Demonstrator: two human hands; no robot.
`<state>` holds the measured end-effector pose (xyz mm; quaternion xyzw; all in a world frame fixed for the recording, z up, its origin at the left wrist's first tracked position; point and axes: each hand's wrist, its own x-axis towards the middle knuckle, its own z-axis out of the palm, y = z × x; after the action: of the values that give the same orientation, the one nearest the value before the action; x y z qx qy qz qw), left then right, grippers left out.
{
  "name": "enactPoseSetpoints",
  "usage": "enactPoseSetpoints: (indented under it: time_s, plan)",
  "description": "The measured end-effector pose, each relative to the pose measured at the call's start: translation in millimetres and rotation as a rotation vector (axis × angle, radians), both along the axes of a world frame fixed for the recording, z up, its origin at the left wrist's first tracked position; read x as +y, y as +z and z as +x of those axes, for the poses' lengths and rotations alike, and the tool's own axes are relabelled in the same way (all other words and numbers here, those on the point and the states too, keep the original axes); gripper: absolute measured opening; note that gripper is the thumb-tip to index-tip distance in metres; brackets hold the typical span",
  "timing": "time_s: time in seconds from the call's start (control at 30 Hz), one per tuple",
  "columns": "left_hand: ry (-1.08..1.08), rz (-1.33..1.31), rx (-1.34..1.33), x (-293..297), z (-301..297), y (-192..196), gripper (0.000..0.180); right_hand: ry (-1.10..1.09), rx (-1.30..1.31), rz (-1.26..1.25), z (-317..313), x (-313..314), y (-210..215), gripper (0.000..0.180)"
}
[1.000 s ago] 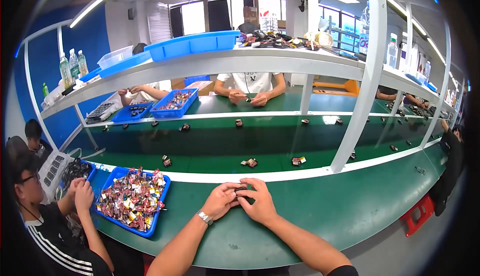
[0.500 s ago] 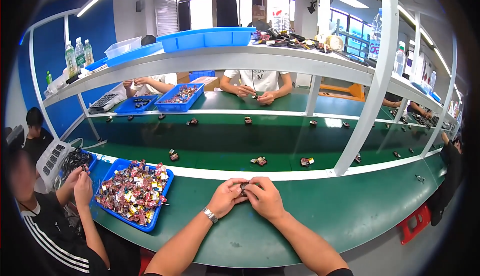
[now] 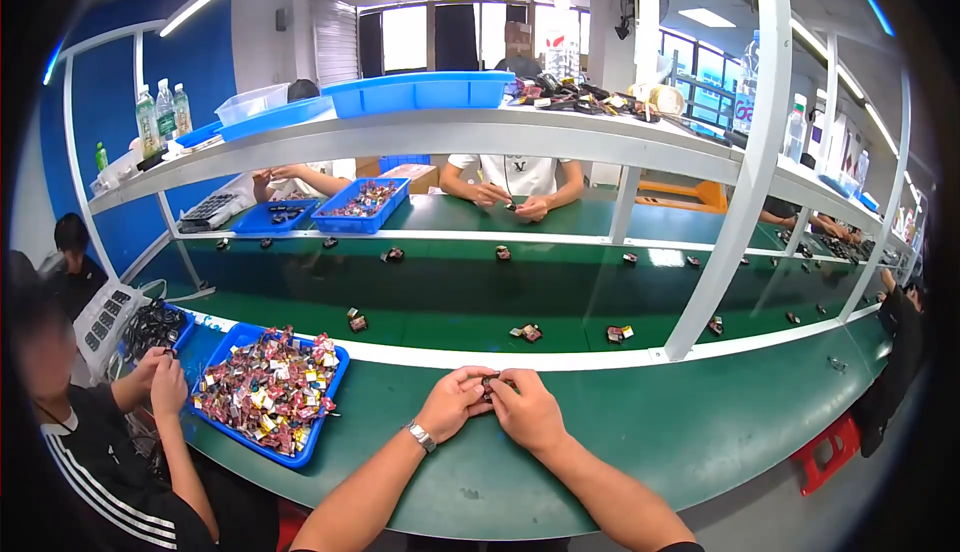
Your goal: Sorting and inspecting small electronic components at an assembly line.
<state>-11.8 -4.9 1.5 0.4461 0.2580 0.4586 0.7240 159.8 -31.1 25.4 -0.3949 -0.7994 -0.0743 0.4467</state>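
- Two hands meet over the green, smooth-topped workbench (image 3: 640, 432): the left hand (image 3: 452, 404) and right hand (image 3: 527, 412) pinch one small dark part (image 3: 490, 383) between thumbs and fingertips, just above the bench's far white edge strip (image 3: 560, 360).
- That part looks unfinished, being worked in the fingers; its details are too small to tell.
- Left of the hands, a shallow blue plastic tray (image 3: 300, 442) sits heaped with small glossy red, yellow and white pieces (image 3: 265, 392), so much stock appears left.
- Beyond the hands, several small dark pieces (image 3: 526, 332) lie spaced along the sunken green conveyor belt (image 3: 450, 292), seemingly done units.
- A silver metal wristwatch (image 3: 421, 437) bands the left wrist.
- Further left of the tray, a co-worker's hands (image 3: 160, 377) work on something I cannot make out.
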Motion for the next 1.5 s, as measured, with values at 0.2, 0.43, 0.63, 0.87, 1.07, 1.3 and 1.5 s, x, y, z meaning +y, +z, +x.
enactPoseSetpoints:
  time_s: [0.2,0.43,0.63,0.87,1.07,1.3,1.5]
  plan:
    - [0.003,-0.001,0.015,-1.0,1.5,3.1,0.028,0.005,-0.033,0.065,1.5,4.4,0.1,0.013]
    - [0.028,-0.030,0.051,0.3,2.6,0.9,0.026,0.028,0.055,0.034,0.4,6.0,-2.5,0.011]
    - [0.027,-0.013,0.049,-1.9,3.3,5.4,0.028,0.020,0.121,-0.019,-0.3,4.9,-0.4,0.013]
    - [0.019,-0.030,0.036,-0.2,2.9,3.0,0.028,0.030,0.213,-0.083,-0.2,7.1,-2.7,0.017]
    - [0.025,-0.026,0.050,0.4,2.2,2.6,0.028,0.039,0.130,-0.001,-0.6,6.5,0.4,0.018]
    - [0.031,-0.020,0.060,-0.6,4.3,2.3,0.026,0.041,0.085,0.066,0.0,8.2,-0.2,0.018]
    - [0.042,-0.021,0.059,-2.2,5.1,4.6,0.025,0.042,0.115,0.032,-1.2,7.5,-0.8,0.016]
